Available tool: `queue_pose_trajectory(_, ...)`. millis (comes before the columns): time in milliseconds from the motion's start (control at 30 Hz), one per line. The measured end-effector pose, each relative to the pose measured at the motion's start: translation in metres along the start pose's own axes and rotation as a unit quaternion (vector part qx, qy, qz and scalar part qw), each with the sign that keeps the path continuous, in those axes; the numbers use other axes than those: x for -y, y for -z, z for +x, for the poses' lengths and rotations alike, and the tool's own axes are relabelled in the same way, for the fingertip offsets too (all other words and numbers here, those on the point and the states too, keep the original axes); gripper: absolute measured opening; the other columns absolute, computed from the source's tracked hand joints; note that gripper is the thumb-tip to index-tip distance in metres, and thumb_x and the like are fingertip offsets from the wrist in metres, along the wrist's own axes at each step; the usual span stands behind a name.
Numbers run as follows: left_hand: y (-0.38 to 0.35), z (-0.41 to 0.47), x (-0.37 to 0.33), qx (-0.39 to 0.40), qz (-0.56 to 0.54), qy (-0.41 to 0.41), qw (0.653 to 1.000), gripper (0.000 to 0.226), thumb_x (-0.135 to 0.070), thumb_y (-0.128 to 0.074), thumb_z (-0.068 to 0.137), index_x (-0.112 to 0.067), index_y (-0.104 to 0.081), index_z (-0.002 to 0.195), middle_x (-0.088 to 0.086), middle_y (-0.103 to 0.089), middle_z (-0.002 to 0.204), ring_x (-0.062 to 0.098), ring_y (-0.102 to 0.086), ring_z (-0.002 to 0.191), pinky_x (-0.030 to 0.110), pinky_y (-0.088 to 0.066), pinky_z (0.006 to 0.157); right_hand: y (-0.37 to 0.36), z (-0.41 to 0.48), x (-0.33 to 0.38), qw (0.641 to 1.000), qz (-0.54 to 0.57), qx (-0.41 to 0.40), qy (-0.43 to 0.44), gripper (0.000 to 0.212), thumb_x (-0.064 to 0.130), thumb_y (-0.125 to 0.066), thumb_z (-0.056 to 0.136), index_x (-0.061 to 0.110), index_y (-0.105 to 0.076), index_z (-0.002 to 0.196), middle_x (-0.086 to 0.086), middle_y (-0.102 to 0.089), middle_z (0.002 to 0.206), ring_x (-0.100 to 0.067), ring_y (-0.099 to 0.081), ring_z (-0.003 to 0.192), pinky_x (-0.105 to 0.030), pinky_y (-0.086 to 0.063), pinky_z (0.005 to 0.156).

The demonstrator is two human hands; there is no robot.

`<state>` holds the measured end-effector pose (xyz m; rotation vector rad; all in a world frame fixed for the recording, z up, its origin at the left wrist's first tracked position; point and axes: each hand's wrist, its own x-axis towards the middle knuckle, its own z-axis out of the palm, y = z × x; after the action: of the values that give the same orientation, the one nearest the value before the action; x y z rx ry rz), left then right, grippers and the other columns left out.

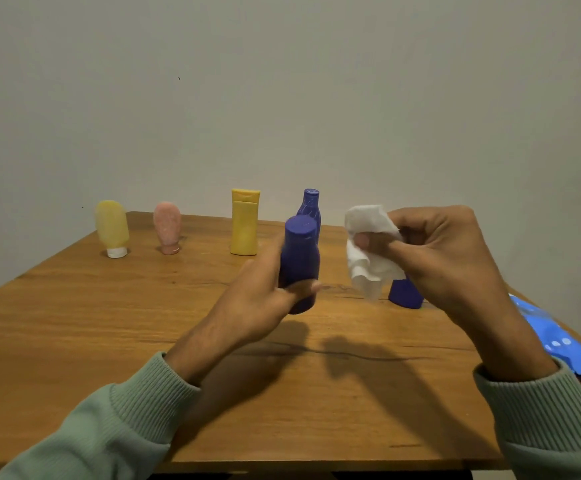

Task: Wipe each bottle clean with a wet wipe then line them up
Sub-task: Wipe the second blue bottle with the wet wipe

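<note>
In the head view, the left hand holds a dark blue bottle at the centre of the frame, its fingers curled round the lower body, cap end up. The bottle appears to be lifted just off the table. Right of it, the right hand pinches a crumpled white wet wipe between thumb and fingertips, near the bottle but apart from it. The bottle looks like smooth, stiff plastic, probably light, and likely slippery once damp, so a firm hold low on the body while the wipe works the cap and shoulder seems sensible. Behind stand a second blue bottle, a yellow bottle, a pink tube and a yellow tube. A third blue bottle shows partly behind the right hand, and a blue wipe pack lies at the right edge.
</note>
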<state>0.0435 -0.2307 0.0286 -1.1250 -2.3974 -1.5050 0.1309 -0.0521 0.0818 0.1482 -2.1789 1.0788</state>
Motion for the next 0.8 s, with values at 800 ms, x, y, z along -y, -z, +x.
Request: queue_pose_trajectory(800, -0.044, 0.074, 0.001, 0.034, -0.138, 0.004, 0.99, 0.041, -0.017, -0.07, 0.086, -0.024, -0.051, 0.121, -0.015, -0.061, 0.109, 0.005, -0.061, 0.1, 0.024, -0.056, 0.08, 0.005, 0.002, -0.055, 0.999, -0.01, 0.024, -0.036, 0.017, 0.024, -0.076, 0.075, 0.039, -0.068, 0.074, 0.021, -0.068, 0.068, 0.002, -0.064, 0.069, -0.011, -0.05, 0.056)
